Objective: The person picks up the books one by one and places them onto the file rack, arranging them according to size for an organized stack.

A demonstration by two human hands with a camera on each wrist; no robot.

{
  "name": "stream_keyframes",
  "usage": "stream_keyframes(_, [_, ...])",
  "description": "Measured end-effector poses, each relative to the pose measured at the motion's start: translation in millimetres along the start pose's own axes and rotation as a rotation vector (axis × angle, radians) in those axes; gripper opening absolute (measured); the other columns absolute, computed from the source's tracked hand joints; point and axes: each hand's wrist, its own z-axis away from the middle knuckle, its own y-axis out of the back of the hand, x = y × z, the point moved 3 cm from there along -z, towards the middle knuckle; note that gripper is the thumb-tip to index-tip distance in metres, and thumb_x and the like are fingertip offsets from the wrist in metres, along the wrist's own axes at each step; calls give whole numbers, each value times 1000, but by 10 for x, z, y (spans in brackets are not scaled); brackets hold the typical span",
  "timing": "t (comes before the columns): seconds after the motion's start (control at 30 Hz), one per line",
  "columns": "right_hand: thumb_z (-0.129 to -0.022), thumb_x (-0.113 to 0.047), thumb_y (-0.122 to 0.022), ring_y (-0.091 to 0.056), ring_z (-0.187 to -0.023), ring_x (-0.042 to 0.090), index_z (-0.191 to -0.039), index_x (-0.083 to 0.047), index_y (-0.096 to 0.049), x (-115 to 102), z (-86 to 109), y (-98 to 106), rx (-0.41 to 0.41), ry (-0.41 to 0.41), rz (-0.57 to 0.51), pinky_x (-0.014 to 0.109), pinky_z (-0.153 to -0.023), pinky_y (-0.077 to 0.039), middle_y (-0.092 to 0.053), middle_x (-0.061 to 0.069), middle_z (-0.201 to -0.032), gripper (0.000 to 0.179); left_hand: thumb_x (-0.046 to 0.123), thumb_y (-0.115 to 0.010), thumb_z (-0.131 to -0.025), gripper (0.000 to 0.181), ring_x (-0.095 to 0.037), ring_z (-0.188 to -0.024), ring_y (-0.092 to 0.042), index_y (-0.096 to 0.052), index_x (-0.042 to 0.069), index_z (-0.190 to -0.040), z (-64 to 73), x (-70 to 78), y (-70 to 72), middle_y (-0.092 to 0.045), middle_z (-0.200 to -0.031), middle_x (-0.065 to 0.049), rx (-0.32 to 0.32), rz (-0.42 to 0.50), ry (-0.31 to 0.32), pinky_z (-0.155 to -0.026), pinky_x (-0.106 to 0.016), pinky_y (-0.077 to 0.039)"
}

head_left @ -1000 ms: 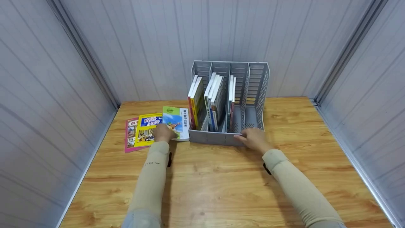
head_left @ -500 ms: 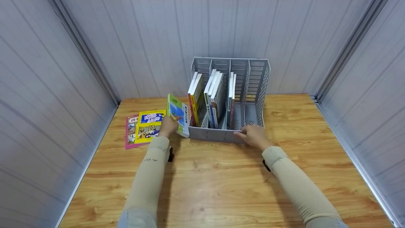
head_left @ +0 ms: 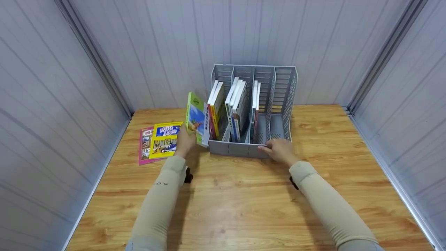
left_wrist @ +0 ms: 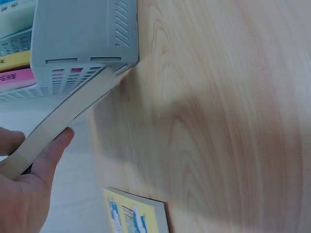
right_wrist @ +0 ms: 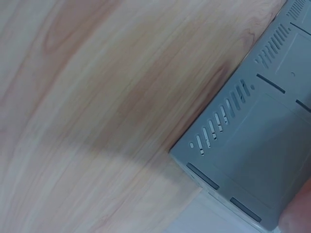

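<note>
My left hand point(head_left: 186, 140) grips a green and blue paperback book point(head_left: 199, 120) by its left side. The book is tilted up beside the left wall of the grey file rack point(head_left: 228, 149). In the left wrist view, thumb and fingers lie on opposite faces of the book point(left_wrist: 68, 111), and its lower corner is right at the rack's corner. My right hand point(head_left: 281, 150) holds the front rim of the rack near its right end, thumb outside; only a blurred bit of that hand point(right_wrist: 299, 213) shows in the right wrist view.
A yellow book point(head_left: 162, 150) overlaps a pink one point(head_left: 144, 146), both flat on the wooden table point(head_left: 223, 202) left of the rack. Several books point(head_left: 238, 111) stand upright in the rack's left three compartments. Pale panel walls point(head_left: 174, 52) enclose the back and sides.
The green and blue book was lying flat; my left hand has lifted its left side and raised it until it tilts steeply against the rack's side. My right hand stays on the rim.
</note>
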Motion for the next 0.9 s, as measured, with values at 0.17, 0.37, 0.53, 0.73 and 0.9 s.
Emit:
stream_keyframes(0.17, [-107, -52, -64, -45, -62, 17, -69, -18, -56, -12, -8, 25, -38, 1, -25, 34, -60, -36, -50, -3, -64, 52, 5, -50, -110, 41, -43, -126, -68, -43, -4, -150, 102, 138, 72, -63, -142, -31, 69, 1, -91, -103, -52, -60])
stream_keyframes(0.37, [-109, -47, -64, -68, -78, 28, -98, -7, -76, -81, 12, 138, -83, 19, -26, 47, -72, -56, -75, 11, -87, 43, 7, -53, -111, 35, -46, -112, -72, -47, -6, -144, 234, 276, 148, -68, -133, -35, 200, -104, -236, -90, -56, -62])
stream_keyframes(0.53, [-110, -42, -62, -75, -109, 44, -128, 1, -73, -154, 29, 296, -79, 20, 36, 60, -97, -60, -78, 24, -120, 48, 5, -51, -112, 32, -49, -119, -73, -50, -7, -141, 350, 406, 205, -67, -135, -36, 266, -142, -385, -92, -57, -64])
stream_keyframes(0.73, [-110, -38, -64, -69, -122, 47, -139, 5, -66, -296, 39, 546, 21, 17, -79, 62, -106, -56, -71, 29, -135, 52, -2, -52, -109, 26, -50, -114, -75, -53, -8, -134, 492, 538, 266, -70, -128, -35, 356, -230, -587, -88, -57, -66])
stream_keyframes(0.9, [-107, -30, -70, -70, -116, 45, -140, 6, -64, -503, 93, 788, 170, 85, -257, 60, -103, -58, -71, 29, -132, 49, -5, -56, -108, 34, -48, -116, -75, -52, -7, -141, 622, 641, 282, -70, -128, -32, 403, -332, -755, -95, -56, -64])
